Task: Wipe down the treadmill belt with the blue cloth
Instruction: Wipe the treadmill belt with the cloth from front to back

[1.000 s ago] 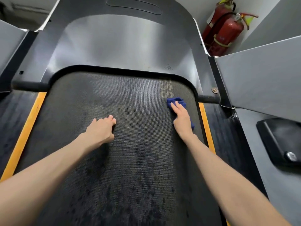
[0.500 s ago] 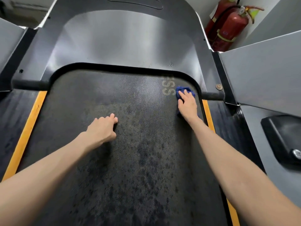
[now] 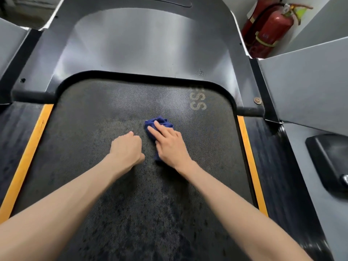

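The crumpled dark-blue cloth (image 3: 160,122) lies near the middle of the black textured treadmill belt (image 3: 98,113), toward its front end. The right hand (image 3: 170,146) lies flat on top of it, fingers straight and close together, pressing it onto the belt. Most of the cloth is hidden under the palm. Only a bunched part ahead of the fingertips and a narrow edge by the thumb side show.

The left hand (image 3: 127,149) rests on the belt just beside the cloth without touching it, its fingers curled under into a fist. Its fingertips are tucked out of sight. Both bare forearms run in from the bottom edge, which cuts them off.

The belt is mottled with dark blotches nearer the camera and looks paler toward the front. Faded pale lettering (image 3: 197,105) by its front right corner is partly covered by the grey metal motor hood (image 3: 146,44); only "SS" reads.

Yellow strips (image 3: 28,157) border the belt on both sides, with dark ribbed side rails beyond them. Two red fire extinguishers (image 3: 273,34) stand in the far right corner behind a grey panel (image 3: 310,81). A black object (image 3: 329,162) at the right edge is cut off and hard to identify.
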`<control>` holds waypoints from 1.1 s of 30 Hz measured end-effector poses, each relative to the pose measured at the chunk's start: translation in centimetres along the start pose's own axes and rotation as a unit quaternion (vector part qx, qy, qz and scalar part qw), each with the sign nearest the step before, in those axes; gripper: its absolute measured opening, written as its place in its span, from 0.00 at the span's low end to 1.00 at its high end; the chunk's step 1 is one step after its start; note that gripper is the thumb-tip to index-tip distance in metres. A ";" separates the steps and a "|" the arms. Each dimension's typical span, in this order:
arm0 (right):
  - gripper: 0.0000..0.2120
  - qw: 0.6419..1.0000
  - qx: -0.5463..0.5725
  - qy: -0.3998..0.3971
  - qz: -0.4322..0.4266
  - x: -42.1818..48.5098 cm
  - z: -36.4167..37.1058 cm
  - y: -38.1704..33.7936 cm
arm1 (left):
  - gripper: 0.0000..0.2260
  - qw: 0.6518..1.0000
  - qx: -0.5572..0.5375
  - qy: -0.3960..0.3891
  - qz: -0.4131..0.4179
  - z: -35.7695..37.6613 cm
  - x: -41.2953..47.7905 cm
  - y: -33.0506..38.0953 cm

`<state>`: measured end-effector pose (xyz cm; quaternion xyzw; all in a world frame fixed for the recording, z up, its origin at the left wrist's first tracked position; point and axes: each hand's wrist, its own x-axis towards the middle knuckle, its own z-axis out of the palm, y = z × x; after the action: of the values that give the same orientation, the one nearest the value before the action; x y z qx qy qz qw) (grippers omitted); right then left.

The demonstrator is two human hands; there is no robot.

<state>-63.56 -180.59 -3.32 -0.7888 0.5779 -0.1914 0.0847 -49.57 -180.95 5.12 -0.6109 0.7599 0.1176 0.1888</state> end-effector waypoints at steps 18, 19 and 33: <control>0.19 0.996 0.079 -0.004 -0.044 0.3 0.6 1.6 | 0.24 0.996 -0.065 -0.049 0.032 0.8 0.5 -2.2; 0.21 0.991 0.070 -0.054 -0.100 -0.2 0.6 1.7 | 0.23 0.996 -0.066 -0.048 0.028 0.6 0.6 -2.3; 0.26 0.998 0.052 -0.037 -0.024 -2.1 0.3 1.3 | 0.28 0.998 -0.029 -0.035 0.049 2.0 0.3 -1.6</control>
<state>-65.14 -179.01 -4.48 -0.8038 0.5443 -0.1940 0.1418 -47.72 -180.71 3.25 -0.5737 0.7780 0.1697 0.1917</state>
